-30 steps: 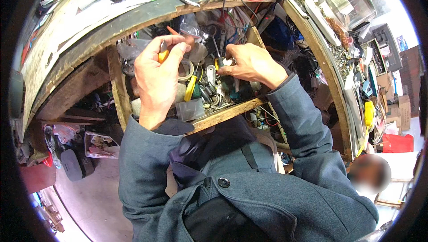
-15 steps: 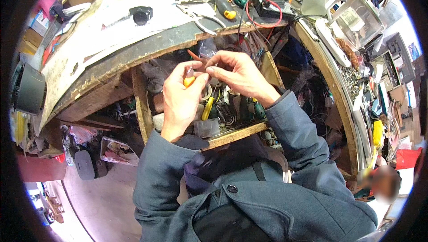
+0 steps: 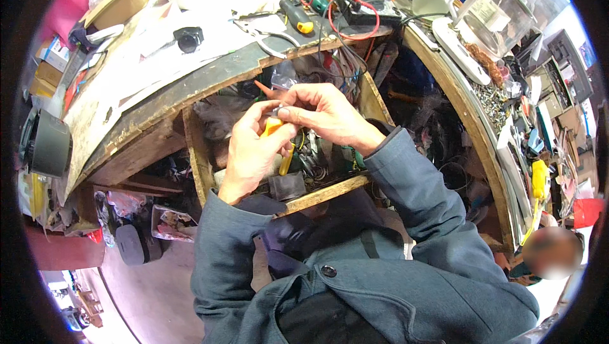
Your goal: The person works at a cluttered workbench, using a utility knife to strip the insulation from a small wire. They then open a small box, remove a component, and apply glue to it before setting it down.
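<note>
Above an open drawer of the bench, my left hand (image 3: 254,147) is closed round a small yellow-orange piece (image 3: 272,126) with a greyish end; its exact kind does not show. My right hand (image 3: 327,116) meets it from the other side, thumb and forefinger pinched at the greyish end. What lies between those fingertips is too small to make out. A reddish pointed thing (image 3: 264,89) sticks up just beyond the fingers. Below the hands, the drawer holds a yellow-handled tool (image 3: 287,161), a small see-through box (image 3: 287,187) and several loose metal parts.
On the bench top lie white paper (image 3: 149,58), a black round part (image 3: 188,39), pliers (image 3: 269,41) and a screwdriver (image 3: 296,15). Red and black leads (image 3: 379,24) hang over the bench edge. A see-through container (image 3: 495,14) and heaped small parts (image 3: 479,84) are at right.
The view has shifted slightly. Both hands stay together; the yellow-orange piece is turned more upright, and my right fingertips now touch its greyish end, where before they were apart from it.
</note>
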A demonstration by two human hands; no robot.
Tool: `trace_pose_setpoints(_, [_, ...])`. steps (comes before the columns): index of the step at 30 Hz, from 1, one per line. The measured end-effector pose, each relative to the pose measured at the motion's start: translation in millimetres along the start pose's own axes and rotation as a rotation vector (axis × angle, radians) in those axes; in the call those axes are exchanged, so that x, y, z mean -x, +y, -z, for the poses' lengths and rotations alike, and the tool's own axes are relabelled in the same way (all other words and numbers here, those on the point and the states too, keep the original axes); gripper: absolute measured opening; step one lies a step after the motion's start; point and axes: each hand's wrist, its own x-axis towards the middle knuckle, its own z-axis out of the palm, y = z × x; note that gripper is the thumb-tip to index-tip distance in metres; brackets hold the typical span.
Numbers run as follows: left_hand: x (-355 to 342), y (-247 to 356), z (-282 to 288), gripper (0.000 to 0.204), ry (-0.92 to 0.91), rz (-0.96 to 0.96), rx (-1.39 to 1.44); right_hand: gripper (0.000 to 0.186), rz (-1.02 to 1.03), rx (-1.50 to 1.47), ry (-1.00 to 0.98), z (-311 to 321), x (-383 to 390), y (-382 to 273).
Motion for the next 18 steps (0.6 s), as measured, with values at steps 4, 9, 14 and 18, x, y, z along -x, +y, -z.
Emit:
trace_pose_setpoints(4, [-4,-9,7,0.019,-0.011,-0.058,0.041,0.016,0.009,0.097,0.106,11,0,-10])
trace_pose_setpoints(9, [-5,-10,5,0.021,0.076,-0.125,-0.146,0.015,0.01,0.157,0.571,63,6,-1])
trace_pose_setpoints(14, [-2,-14,4,0.02,0.152,-0.231,-0.24,0.015,-0.013,0.346,0.589,76,40,-4])
trace_pose_setpoints(18, [0,-8,-6,0.019,0.112,-0.205,-0.342,0.014,0.118,1.302,0.363,79,66,-7])
